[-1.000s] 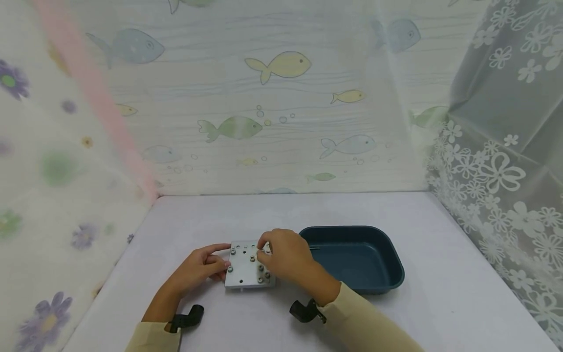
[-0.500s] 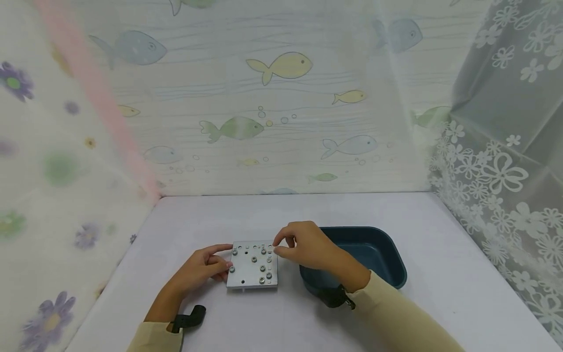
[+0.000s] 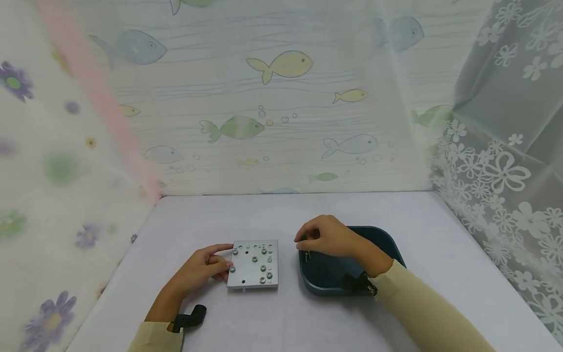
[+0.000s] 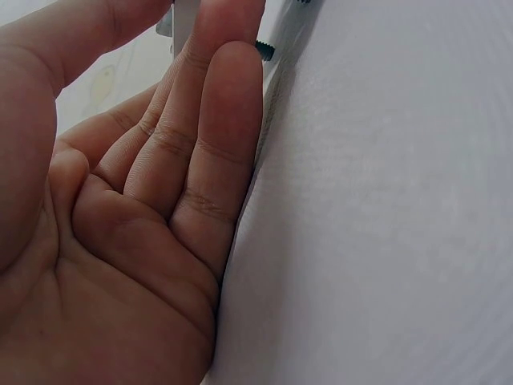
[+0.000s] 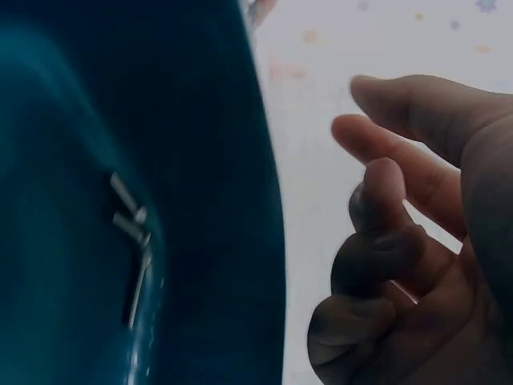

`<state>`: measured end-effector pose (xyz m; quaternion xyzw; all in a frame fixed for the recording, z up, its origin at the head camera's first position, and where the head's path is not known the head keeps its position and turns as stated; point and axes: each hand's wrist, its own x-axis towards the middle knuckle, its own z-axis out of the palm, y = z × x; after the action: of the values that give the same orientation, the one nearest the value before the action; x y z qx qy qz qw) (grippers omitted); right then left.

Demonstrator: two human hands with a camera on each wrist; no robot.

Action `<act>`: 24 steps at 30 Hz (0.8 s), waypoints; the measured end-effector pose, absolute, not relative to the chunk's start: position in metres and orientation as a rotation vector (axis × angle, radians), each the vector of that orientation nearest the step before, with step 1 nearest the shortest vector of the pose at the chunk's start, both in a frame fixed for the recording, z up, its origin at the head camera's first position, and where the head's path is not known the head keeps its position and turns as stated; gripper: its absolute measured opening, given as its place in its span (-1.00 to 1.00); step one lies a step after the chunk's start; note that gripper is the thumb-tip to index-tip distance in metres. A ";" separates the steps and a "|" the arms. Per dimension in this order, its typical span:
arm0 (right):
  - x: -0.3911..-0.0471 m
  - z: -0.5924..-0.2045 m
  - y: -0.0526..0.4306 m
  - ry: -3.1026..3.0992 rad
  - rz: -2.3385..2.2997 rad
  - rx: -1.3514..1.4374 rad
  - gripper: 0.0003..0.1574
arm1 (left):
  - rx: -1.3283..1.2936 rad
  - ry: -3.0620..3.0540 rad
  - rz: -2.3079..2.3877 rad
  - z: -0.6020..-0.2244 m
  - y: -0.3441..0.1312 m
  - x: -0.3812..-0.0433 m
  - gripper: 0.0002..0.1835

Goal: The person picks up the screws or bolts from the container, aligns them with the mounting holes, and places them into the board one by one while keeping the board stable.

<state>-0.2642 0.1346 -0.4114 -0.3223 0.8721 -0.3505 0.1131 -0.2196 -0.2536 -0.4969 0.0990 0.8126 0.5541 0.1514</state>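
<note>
A silver metal plate (image 3: 248,274) with holes and several socket-head screws (image 3: 254,259) lies on the white table, left of the tray. My left hand (image 3: 203,266) holds its left edge, index finger at the far corner and thumb on the near side. In the left wrist view, a dark threaded screw end (image 4: 265,51) sticks out beneath the plate, beside my fingertips. My right hand (image 3: 327,237) hovers over the left rim of the dark blue tray (image 3: 325,289). Thumb and index finger stand slightly apart in the right wrist view, with nothing between them.
Several small thin metal pieces (image 5: 138,293), perhaps screws, lie in the tray along its wall. White tabletop (image 3: 228,212) surrounds plate and tray. Behind stands a fish-print curtain (image 3: 281,146), and lace cloth (image 3: 497,171) hangs at the right.
My right hand has moved right, from above the plate to the tray's left rim, uncovering the plate's right side. The left hand keeps its hold on the plate.
</note>
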 end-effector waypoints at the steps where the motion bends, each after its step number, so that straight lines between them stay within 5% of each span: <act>1: -0.266 -0.412 0.137 2.557 -1.012 -0.946 -0.90 | 0.289 2.329 1.594 -0.497 -0.254 -0.219 -0.26; 24: -0.290 -0.444 0.149 2.572 -0.748 -0.743 -0.79 | 0.264 2.350 1.574 -0.498 -0.253 -0.221 -0.28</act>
<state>-0.2901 0.1490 -0.4439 -0.2629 0.9102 -0.2645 0.1799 -0.2206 -0.2528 -0.4979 0.0919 0.8180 0.5478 0.1497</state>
